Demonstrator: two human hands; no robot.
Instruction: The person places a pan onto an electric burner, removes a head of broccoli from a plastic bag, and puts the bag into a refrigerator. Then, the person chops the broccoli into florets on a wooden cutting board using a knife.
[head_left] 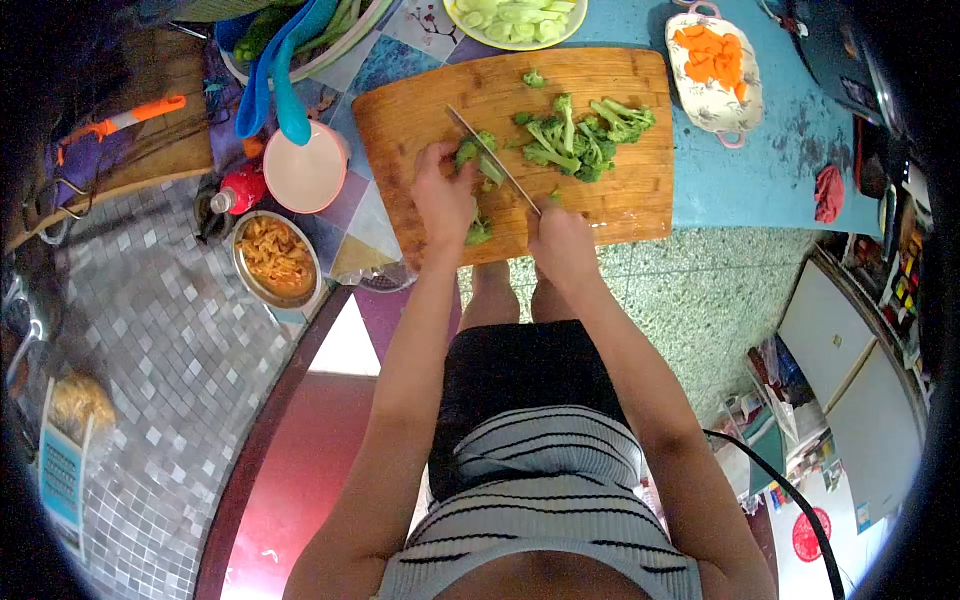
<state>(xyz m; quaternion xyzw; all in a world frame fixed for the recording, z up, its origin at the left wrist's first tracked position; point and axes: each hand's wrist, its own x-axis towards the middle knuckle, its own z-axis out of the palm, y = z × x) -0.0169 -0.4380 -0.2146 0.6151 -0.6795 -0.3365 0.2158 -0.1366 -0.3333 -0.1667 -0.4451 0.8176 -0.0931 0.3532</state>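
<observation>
My right hand (563,245) is closed around the handle of a knife (492,157), whose blade slants up and left over the wooden cutting board (400,110). Just left of the blade, my left hand (443,195) grips a piece of broccoli (478,150) against the board, thumb and fingers bent around it. The blade lies against or very near this piece; exact contact is unclear. Right of the knife is a heap of cut broccoli florets (575,140). A small floret (534,78) lies near the far edge, and another piece (478,232) is beside my left wrist.
A plate of sliced pale green vegetable (515,20) stands beyond the board. A dish (745,112) holds orange carrot slices. On the left are a pink-rimmed bowl (305,170), a red-capped bottle (240,190), a bowl of brownish food (275,258) and blue-handled tools (290,90).
</observation>
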